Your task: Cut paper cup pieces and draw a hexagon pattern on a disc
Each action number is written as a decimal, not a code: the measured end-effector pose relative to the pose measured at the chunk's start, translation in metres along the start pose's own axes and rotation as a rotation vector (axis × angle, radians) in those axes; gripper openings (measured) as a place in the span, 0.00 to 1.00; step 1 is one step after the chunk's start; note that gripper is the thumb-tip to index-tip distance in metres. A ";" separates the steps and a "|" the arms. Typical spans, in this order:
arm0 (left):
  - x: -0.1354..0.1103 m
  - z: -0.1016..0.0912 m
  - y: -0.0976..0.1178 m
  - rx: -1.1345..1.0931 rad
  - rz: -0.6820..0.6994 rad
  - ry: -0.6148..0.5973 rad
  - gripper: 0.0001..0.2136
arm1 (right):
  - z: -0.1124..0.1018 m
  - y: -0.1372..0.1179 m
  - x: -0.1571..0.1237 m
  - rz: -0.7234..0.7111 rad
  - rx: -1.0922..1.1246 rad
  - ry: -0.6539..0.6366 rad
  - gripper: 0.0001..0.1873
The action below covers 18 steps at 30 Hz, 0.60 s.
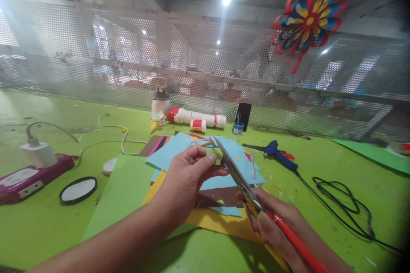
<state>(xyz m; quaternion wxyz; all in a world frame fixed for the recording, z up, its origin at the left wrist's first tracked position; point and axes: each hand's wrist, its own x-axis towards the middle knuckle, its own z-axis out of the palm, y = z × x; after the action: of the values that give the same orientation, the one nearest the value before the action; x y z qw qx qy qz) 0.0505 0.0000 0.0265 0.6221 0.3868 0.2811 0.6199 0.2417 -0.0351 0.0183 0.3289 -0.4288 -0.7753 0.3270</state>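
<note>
My left hand (188, 175) pinches a small piece of light green paper (219, 154) between thumb and fingers, above a pile of coloured sheets. Long metal scissors (238, 177) with a red handle are gripped in my right hand (272, 217). Their blades point up and away, slightly apart at the tips, right beside the green piece. Whether the blades touch the paper I cannot tell. Beneath both hands lie light blue sheets (166, 153), a brown sheet (208, 199) and a yellow one (221, 221), with a torn-edged blue scrap (228, 211) on top.
A blue glue gun (278, 155) with a black cord (349, 196) lies at right. White cardboard tubes (201, 118), a pump sprayer (160, 104) and a phone (244, 116) stand at the back. At left are a purple power strip (60, 164) and a black-rimmed disc (78, 190).
</note>
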 end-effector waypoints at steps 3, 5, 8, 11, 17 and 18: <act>0.000 -0.001 -0.001 0.005 0.009 -0.006 0.07 | 0.000 -0.001 0.000 -0.007 -0.008 0.021 0.24; 0.000 -0.001 -0.001 0.006 0.007 -0.009 0.07 | 0.000 -0.003 0.001 -0.018 -0.016 0.023 0.24; 0.000 -0.001 0.000 0.017 0.009 -0.020 0.07 | 0.000 -0.005 0.002 -0.054 -0.018 0.013 0.23; 0.000 -0.001 0.000 0.019 0.011 -0.028 0.06 | -0.001 -0.006 0.002 -0.068 -0.013 0.006 0.22; -0.002 -0.001 0.000 0.017 0.003 -0.020 0.06 | 0.000 -0.005 0.004 -0.055 0.020 -0.027 0.23; -0.002 -0.001 0.000 0.021 0.004 -0.021 0.07 | 0.000 -0.006 0.004 -0.062 0.017 -0.017 0.23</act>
<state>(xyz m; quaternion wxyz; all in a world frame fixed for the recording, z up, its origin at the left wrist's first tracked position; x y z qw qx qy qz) 0.0497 -0.0014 0.0259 0.6195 0.4005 0.2803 0.6142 0.2380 -0.0342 0.0238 0.3360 -0.3991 -0.7880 0.3269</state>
